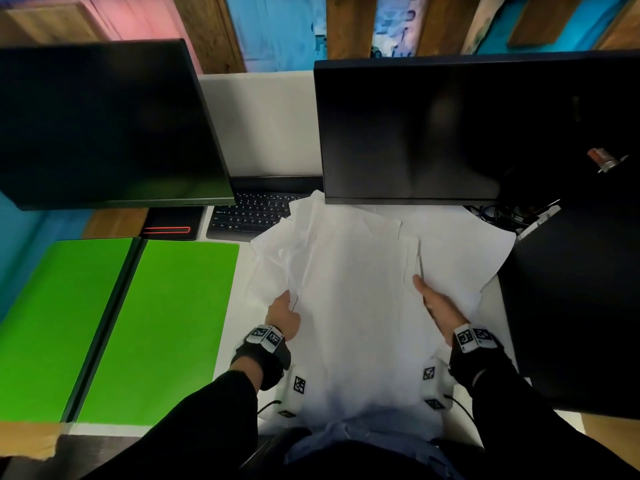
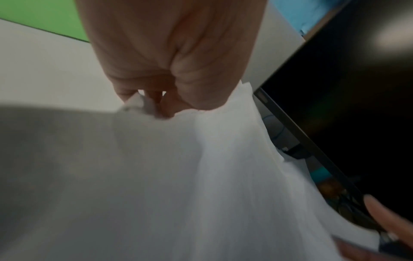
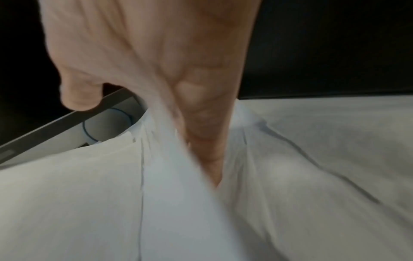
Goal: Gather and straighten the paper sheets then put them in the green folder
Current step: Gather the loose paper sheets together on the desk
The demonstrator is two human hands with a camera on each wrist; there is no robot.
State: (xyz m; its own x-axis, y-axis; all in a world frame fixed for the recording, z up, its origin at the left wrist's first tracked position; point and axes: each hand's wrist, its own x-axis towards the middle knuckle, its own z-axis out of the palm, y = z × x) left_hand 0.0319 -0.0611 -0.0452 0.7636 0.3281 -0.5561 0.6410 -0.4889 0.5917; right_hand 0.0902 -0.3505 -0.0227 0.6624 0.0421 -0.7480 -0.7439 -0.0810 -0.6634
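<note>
Paper sheets [image 1: 349, 271] fanned loose on desk btwn monitors and person. Left hand [image 1: 282, 315] pinches left edge of sheets, fingers curled; right hand [image 1: 438, 303] flat, fingers straight vs right edge. Green folder [image 1: 114, 327] open at left (untouched). Best: squeeze sides inward evenly, tap edges square, no creasing.

Two dark monitors stand at the back of the white surface [image 1: 239, 271], the left monitor [image 1: 104, 123] angled and the right monitor [image 1: 415, 133] facing forward. A black laptop keyboard [image 1: 249, 216] lies between them. Tangled cables [image 1: 502, 213] sit under the right monitor's edge.
</note>
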